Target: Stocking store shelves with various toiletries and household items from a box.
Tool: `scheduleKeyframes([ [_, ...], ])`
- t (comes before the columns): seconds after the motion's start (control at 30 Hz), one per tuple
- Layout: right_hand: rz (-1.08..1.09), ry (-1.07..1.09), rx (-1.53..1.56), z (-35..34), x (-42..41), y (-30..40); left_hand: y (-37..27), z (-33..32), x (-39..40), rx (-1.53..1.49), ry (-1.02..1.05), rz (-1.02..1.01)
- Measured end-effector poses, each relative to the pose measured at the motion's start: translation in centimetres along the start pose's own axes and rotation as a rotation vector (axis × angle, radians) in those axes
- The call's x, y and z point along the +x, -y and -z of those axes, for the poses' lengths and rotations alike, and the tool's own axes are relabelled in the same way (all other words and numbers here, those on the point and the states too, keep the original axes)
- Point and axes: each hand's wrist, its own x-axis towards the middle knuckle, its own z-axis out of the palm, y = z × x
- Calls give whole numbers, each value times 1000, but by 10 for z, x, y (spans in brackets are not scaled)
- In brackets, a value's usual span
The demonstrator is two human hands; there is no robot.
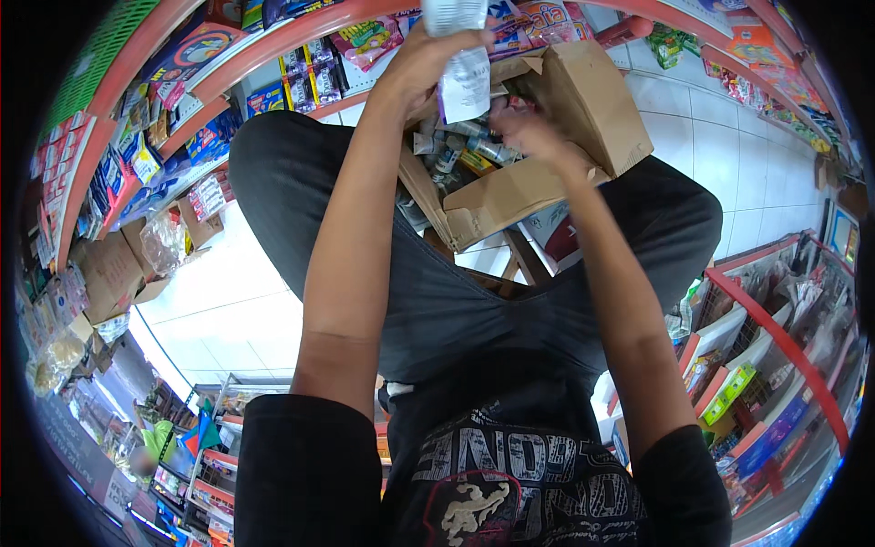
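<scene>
An open cardboard box (509,195) rests between my knees, with small bottles (449,154), tubes and packets inside. Above its left side, my left hand (420,68) is closed around white printed packets (465,85) that hang down over the opening. Inside the box, near its right part, my right hand (533,133) is blurred, its fingers close to a small red item (521,104); whether it grips anything cannot be told. A yellow carton (476,163) lies among the bottles.
Red-edged shelves (294,34) with packaged goods curve around the front and left. Cardboard boxes (113,273) stand on the left. On the right are a tiled floor (714,147) and a rack with a red bar (779,342). A person (158,441) appears far back, lower left.
</scene>
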Motion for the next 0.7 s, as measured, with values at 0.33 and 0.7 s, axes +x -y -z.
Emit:
scheduleKeyframes([
  [0.33, 209, -241, -791, -41, -49, -34, -28, -10, -17, -488, -165, 19],
  [0.7, -61, 340, -826, -47, -161, -33, -24, -31, -23, -583, -145, 130],
])
